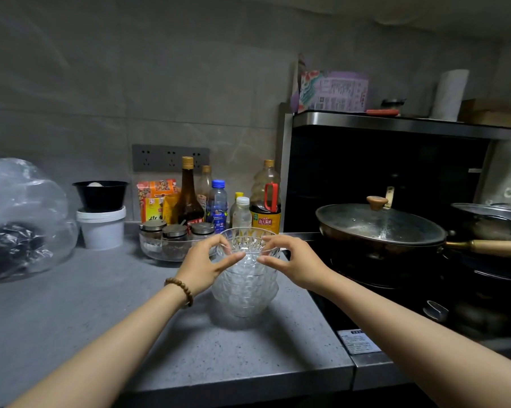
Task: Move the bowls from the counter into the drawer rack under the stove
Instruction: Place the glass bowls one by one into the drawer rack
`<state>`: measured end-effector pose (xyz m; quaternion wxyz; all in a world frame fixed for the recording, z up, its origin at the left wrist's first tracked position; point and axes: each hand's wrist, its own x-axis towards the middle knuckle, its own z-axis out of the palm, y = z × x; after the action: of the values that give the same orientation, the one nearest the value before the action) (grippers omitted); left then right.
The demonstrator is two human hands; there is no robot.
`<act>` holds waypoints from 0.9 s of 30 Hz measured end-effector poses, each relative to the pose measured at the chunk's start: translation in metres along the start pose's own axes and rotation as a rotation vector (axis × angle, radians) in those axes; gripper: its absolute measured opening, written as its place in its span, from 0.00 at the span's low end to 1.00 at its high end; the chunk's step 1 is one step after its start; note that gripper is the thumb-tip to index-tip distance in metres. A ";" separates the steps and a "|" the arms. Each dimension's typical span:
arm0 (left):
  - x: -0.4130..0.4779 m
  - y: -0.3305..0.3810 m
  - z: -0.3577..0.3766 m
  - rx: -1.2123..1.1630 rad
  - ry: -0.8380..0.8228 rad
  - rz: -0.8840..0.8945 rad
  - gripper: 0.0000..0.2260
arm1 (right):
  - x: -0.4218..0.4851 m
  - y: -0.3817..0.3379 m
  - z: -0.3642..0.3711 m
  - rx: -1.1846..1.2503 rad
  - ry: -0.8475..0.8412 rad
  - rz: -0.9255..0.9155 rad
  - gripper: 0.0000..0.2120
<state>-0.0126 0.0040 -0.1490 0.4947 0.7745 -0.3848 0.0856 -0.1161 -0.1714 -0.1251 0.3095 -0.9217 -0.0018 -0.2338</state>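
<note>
left hand (207, 265) and right hand (292, 263) pinch the top rim of a stack of clear bowls (245, 290) standing on the table (101, 319) beside the stove (395, 281). count unclear through the glass; cup the stack low, lift level.

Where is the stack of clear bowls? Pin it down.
Head view, centre: the stack of clear bowls stands on the grey counter by the stove, in front of the spice-jar tray, left hand and right hand pinching its top rim.

Two hands (202, 267) (296, 266), one bowl stack (244, 290), three jars (152, 228) (174, 231) (202, 229), two pans (380, 228) (489, 219).
</note>
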 end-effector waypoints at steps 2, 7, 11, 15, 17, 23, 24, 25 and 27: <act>0.000 0.005 0.001 -0.029 0.019 -0.004 0.17 | 0.001 -0.001 -0.002 0.014 0.014 0.000 0.10; 0.005 0.025 0.002 -0.132 0.047 0.014 0.20 | -0.004 -0.007 -0.022 0.054 0.037 -0.021 0.08; 0.006 0.057 0.012 -0.263 0.041 0.054 0.19 | -0.022 -0.014 -0.055 0.051 0.108 -0.040 0.10; -0.001 0.094 0.037 -0.368 -0.049 0.053 0.16 | -0.060 -0.012 -0.092 0.014 0.195 -0.044 0.10; -0.006 0.110 0.055 -0.457 -0.141 0.016 0.13 | -0.083 -0.007 -0.110 0.024 0.194 -0.032 0.12; -0.029 0.142 0.129 -0.550 -0.419 -0.110 0.11 | -0.156 0.033 -0.148 0.177 0.103 0.032 0.12; -0.032 0.145 0.142 -0.547 -0.455 -0.127 0.12 | -0.168 0.043 -0.151 0.208 0.092 0.059 0.11; -0.037 0.147 0.155 -0.545 -0.489 -0.145 0.11 | -0.179 0.053 -0.153 0.244 0.083 0.088 0.10; -0.046 0.151 0.183 -0.535 -0.544 -0.174 0.11 | -0.201 0.072 -0.156 0.305 0.065 0.150 0.08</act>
<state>-0.1924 -0.1569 -0.1577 0.5645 0.6424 -0.4435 -0.2683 -0.3514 -0.2907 -0.1439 0.4621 -0.8535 0.0415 -0.2370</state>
